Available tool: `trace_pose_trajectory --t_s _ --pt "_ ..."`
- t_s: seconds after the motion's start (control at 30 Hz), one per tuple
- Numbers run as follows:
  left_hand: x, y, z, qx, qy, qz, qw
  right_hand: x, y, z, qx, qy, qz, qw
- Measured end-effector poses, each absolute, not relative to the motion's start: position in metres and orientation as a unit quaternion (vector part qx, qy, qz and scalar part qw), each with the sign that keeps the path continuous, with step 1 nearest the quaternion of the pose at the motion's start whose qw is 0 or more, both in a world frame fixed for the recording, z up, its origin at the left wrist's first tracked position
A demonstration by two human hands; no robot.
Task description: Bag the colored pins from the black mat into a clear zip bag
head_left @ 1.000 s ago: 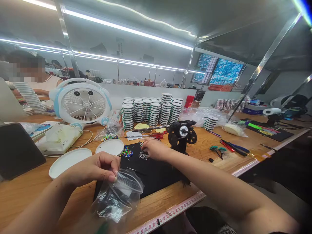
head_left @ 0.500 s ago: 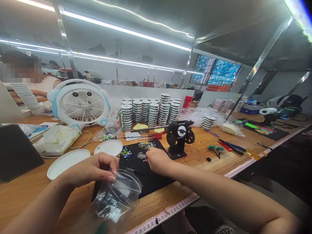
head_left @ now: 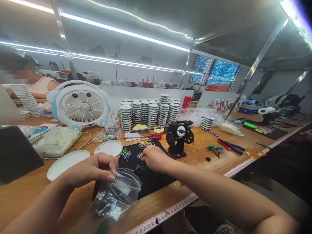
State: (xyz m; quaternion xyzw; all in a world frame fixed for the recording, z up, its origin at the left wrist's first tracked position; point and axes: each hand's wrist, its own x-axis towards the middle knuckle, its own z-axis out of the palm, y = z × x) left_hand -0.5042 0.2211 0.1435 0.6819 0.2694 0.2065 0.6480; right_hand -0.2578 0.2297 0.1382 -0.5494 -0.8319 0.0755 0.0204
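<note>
A wooden workbench (head_left: 29, 191) is lit by strip lights, with a fan (head_left: 79, 104) and stacked spools (head_left: 149, 112) behind. A black mat (head_left: 151, 177) is laid centrally. A clear plastic bag (head_left: 117, 195) is pinched by the left hand (head_left: 94, 169); small metal pieces (head_left: 139, 156) are touched by the curled right hand (head_left: 153, 158).

**Right hand is coming back along the black mat**

The right hand (head_left: 152, 158) is pulling back from the far end of the black mat (head_left: 151, 178), where it was one second ago, toward the middle of it. The small silver pieces (head_left: 139, 155) and the coloured beads (head_left: 146, 144), covered by the hand before, are showing again just beyond the fingers. The whole view is also shifting a little.
</note>
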Motion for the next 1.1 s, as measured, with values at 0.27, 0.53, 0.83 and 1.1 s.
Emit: trace_pose_trajectory --t_s 0.27,0.53,0.83,1.1 --pt "-0.507 0.223 0.143 0.682 0.230 0.240 0.651 -0.226 0.239 0.156 -0.595 -0.801 0.047 -0.047" --pt "-0.506 0.224 0.142 0.685 0.248 0.243 0.640 -0.221 0.252 0.132 -0.530 -0.847 0.037 -0.030" --pt "-0.510 0.228 0.136 0.673 0.261 0.296 0.625 -0.232 0.263 0.127 -0.502 -0.863 0.055 0.032" --pt "-0.501 0.226 0.141 0.726 0.302 0.255 0.562 -0.231 0.272 0.118 -0.380 -0.923 0.058 0.022"
